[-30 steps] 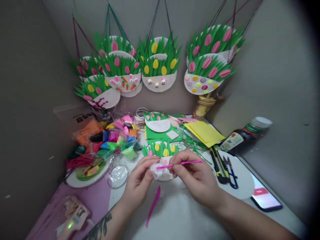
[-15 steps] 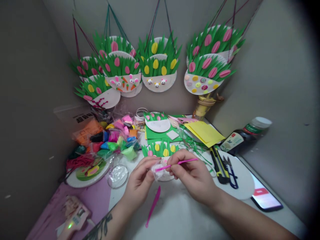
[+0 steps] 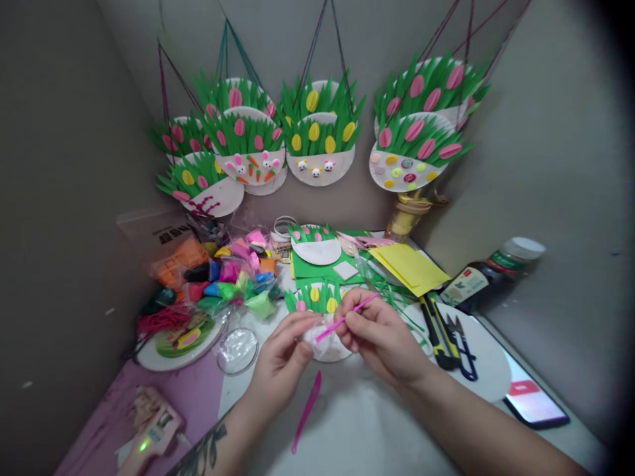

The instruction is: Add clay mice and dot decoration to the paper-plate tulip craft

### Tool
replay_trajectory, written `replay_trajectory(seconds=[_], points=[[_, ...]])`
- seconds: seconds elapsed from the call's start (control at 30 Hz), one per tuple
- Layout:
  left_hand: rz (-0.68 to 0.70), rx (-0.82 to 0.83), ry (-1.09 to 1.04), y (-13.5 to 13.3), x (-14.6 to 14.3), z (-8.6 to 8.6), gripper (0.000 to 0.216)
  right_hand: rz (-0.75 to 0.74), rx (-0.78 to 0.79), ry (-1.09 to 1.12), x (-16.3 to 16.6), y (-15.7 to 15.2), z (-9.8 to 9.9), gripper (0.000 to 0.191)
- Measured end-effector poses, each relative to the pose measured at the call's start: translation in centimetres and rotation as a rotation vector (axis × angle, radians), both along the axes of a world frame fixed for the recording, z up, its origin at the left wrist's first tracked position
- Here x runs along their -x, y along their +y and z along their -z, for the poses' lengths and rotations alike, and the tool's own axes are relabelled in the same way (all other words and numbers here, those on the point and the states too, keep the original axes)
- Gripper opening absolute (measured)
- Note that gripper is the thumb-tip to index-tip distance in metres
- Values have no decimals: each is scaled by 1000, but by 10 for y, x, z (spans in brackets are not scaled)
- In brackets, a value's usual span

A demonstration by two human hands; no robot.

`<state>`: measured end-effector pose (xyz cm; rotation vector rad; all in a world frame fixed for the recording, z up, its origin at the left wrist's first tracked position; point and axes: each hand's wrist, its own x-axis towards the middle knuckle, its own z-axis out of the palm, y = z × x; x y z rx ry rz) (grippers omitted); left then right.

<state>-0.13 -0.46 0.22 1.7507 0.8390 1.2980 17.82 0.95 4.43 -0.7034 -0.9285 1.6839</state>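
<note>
My left hand (image 3: 280, 363) is closed around a small crinkled plastic bag (image 3: 322, 330) with something whitish in it. A thin pink modelling tool (image 3: 368, 302) is pinched in my right hand (image 3: 387, 340), slanting down to the left. Its lower tip meets the bag, though whether it is inside cannot be told. Behind both hands lies a paper plate basket (image 3: 316, 299) with green paper grass and yellow and pink eggs, its lower part mostly hidden. On the white table below them rests a darker pink plastic modelling knife (image 3: 307, 411).
Bagged coloured clay (image 3: 229, 271) is heaped at the left, above a glue gun (image 3: 157, 426) with a green light. On the right are a utility knife (image 3: 439, 334), thread snips (image 3: 462, 350), a phone (image 3: 536, 396) and a dark bottle (image 3: 491, 274). Plate baskets (image 3: 321, 165) hang behind.
My right hand has tipped the pink tool to a steeper slant, its lower tip still at the bag. My left hand keeps hold of the bag. The whole view has shifted slightly.
</note>
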Motion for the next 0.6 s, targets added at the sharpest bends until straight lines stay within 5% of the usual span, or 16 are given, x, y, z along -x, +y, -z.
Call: replay_trajectory(seconds=[0.6], points=[[-44, 65, -24, 0, 0, 1, 30, 38, 21, 52, -9, 1, -10, 27]])
